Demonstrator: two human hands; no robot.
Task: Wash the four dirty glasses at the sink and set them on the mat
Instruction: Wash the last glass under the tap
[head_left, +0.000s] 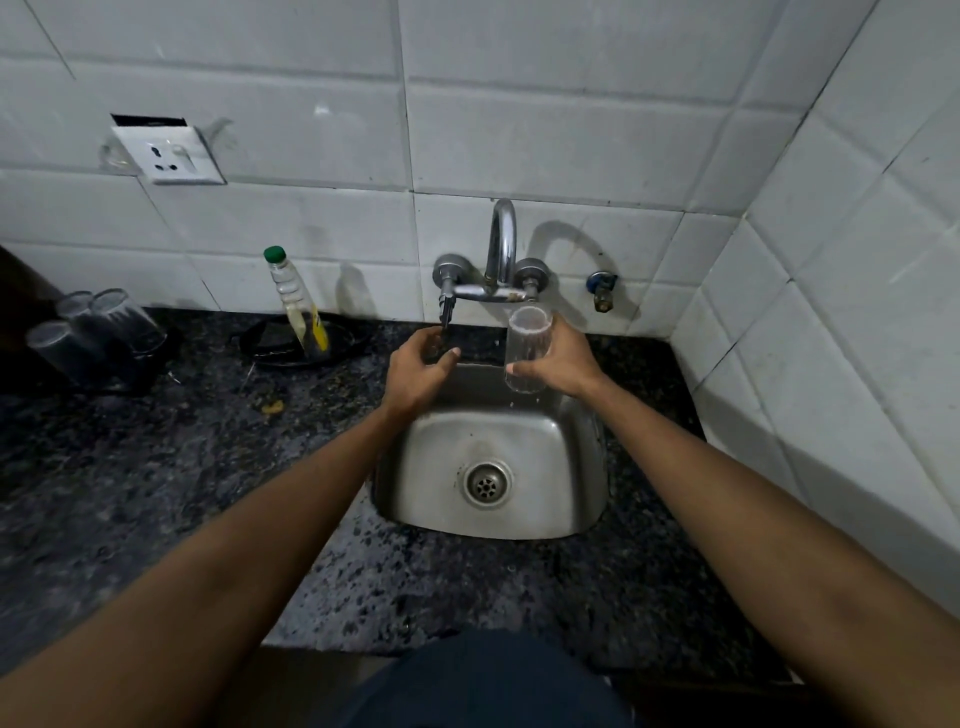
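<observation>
The right hand is holding a clear glass upright over the far edge of the sink, its fingers wrapping the glass just right of the tap. The left hand is reaching to the tap lever, fingers curling; whether they are gripping it is unclear. Three upturned glasses are standing far left on a dark mat, dimly lit. A bottle is leaning on the worktop.
</observation>
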